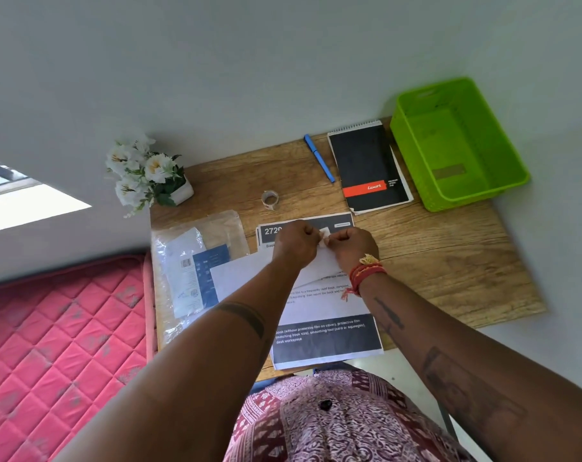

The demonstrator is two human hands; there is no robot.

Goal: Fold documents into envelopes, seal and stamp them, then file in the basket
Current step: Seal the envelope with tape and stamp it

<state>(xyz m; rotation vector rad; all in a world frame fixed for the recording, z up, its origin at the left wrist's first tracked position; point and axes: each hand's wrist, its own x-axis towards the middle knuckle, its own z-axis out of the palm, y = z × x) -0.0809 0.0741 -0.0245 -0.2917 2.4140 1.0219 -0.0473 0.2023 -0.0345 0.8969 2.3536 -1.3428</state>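
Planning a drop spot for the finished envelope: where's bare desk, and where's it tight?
Free: the wood right of the printed sheet, below the green basket, out to the desk edge. Also a strip between flower pot and tape roll. Crowded: plastic packet on the left, both hands centre, notebook and pen at the back.

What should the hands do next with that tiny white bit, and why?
Probably press it down onto the white envelope. The left hand and right hand both pinch the small white piece, likely a stamp or sticker, just above the envelope, and the green basket holds no envelope yet, so sticking comes before filing.
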